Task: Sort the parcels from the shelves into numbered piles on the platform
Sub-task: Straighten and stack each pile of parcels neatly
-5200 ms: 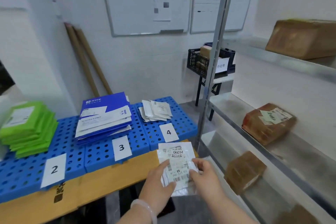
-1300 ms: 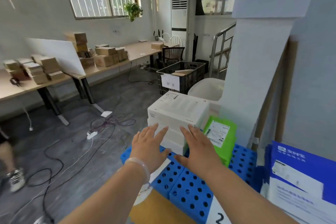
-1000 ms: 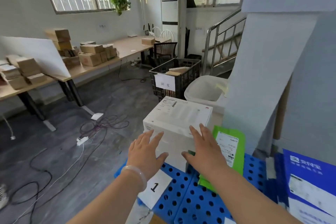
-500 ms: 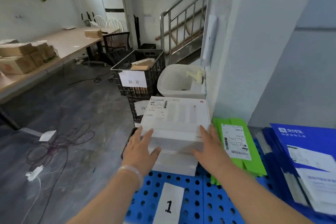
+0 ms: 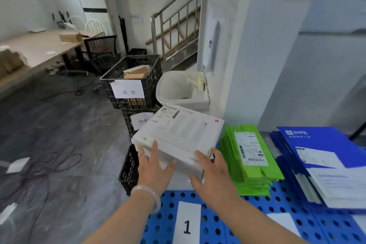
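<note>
A stack of white flat boxes [image 5: 178, 128] stands at the far left of the blue perforated platform [image 5: 217, 224], behind the paper label "1" [image 5: 187, 226]. The top box lies slightly skewed, its shipping label at the far left corner. My left hand [image 5: 154, 166] and my right hand [image 5: 213, 174] lie flat against the near side of the stack, fingers spread, gripping nothing. To the right of the stack sits a pile of green parcels [image 5: 249, 156], and beyond it a pile of blue envelopes [image 5: 320, 156].
Past the platform's left end stand stacked black crates [image 5: 134, 77] with paper signs, another black crate [image 5: 128, 166] on the floor and a white sink [image 5: 180, 89] by the pillar. A long table [image 5: 39, 47] with cardboard boxes runs along the left. Cables [image 5: 39, 164] lie on the floor.
The small white parcel I held by the shelves is gone from my hands. Both hands now press the white box stack at pile 1, and the top box has turned slightly.
</note>
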Demonstrator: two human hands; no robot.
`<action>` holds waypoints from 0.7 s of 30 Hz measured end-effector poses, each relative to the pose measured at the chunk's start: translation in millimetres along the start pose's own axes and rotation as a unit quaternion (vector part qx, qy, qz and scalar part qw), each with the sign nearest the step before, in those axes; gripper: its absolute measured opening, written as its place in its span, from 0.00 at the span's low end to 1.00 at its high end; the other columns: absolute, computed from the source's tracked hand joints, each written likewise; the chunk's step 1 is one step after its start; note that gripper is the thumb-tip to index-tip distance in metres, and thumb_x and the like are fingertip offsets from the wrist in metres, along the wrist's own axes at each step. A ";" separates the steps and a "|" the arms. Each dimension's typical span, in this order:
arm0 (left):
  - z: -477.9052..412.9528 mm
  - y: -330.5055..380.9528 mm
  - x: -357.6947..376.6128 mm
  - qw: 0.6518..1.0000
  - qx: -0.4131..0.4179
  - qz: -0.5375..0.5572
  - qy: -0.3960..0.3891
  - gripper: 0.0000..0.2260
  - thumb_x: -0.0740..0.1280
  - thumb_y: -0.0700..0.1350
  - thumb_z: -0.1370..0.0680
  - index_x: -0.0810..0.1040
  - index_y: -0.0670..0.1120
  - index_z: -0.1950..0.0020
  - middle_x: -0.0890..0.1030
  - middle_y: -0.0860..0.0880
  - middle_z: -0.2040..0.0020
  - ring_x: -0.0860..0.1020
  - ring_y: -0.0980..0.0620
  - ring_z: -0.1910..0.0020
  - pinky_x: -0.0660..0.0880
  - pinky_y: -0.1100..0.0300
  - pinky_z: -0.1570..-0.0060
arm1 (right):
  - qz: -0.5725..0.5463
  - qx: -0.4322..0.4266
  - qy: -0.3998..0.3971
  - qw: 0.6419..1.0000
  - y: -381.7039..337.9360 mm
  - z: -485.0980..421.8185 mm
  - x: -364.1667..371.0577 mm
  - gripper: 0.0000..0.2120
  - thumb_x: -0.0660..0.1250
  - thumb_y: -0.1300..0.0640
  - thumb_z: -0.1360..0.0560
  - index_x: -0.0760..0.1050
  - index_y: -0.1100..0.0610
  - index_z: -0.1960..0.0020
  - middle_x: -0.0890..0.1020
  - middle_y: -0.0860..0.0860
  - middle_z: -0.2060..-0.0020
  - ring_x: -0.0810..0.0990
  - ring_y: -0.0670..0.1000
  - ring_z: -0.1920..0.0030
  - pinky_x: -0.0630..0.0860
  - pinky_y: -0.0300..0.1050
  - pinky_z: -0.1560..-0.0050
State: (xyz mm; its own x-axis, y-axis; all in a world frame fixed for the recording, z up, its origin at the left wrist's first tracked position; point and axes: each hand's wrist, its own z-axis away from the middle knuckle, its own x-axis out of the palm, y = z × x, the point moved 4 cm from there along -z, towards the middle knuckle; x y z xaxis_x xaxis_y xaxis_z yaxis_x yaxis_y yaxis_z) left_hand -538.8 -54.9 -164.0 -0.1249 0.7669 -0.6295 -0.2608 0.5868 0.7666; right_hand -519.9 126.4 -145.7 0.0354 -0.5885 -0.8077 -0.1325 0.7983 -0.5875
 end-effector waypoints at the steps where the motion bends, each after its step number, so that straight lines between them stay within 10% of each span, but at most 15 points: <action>1: 3.7 1.7 3.8 1.000 -0.005 0.027 -0.002 0.36 0.65 0.58 0.23 0.46 0.61 0.23 0.37 0.53 0.22 0.45 0.47 0.22 0.57 0.49 0.28 | 0.011 -0.007 -0.001 1.000 -2.1 2.6 3.4 0.32 0.63 0.44 0.24 0.53 0.43 0.24 0.45 0.48 0.25 0.54 0.51 0.26 0.63 0.42 0.30; 12: 1.5 17.3 4.6 0.996 -0.020 0.090 -0.009 0.41 0.70 0.56 0.26 0.46 0.54 0.21 0.42 0.51 0.21 0.46 0.51 0.22 0.54 0.54 0.28 | 0.140 -0.095 0.049 0.984 -3.9 -6.9 -7.0 0.27 0.50 0.38 0.24 0.64 0.46 0.28 0.67 0.52 0.33 0.69 0.54 0.34 0.69 0.48 0.35; 21: -20.3 -4.4 -16.0 0.995 0.035 0.074 -0.050 0.24 0.61 0.44 0.19 0.60 0.56 0.24 0.51 0.59 0.22 0.57 0.53 0.24 0.59 0.58 0.28 | 0.126 0.035 -0.013 0.991 35.1 -74.7 -54.4 0.30 0.52 0.43 0.19 0.45 0.47 0.22 0.47 0.52 0.22 0.46 0.53 0.22 0.47 0.50 0.25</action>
State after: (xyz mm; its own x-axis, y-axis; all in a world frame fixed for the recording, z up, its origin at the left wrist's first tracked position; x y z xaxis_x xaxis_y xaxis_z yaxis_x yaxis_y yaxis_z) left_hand -555.1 -75.1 -159.9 -0.0591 0.8663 -0.4961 -0.1781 0.4798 0.8591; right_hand -600.5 176.9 -118.6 0.0360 -0.3663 -0.9298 -0.0715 0.9271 -0.3680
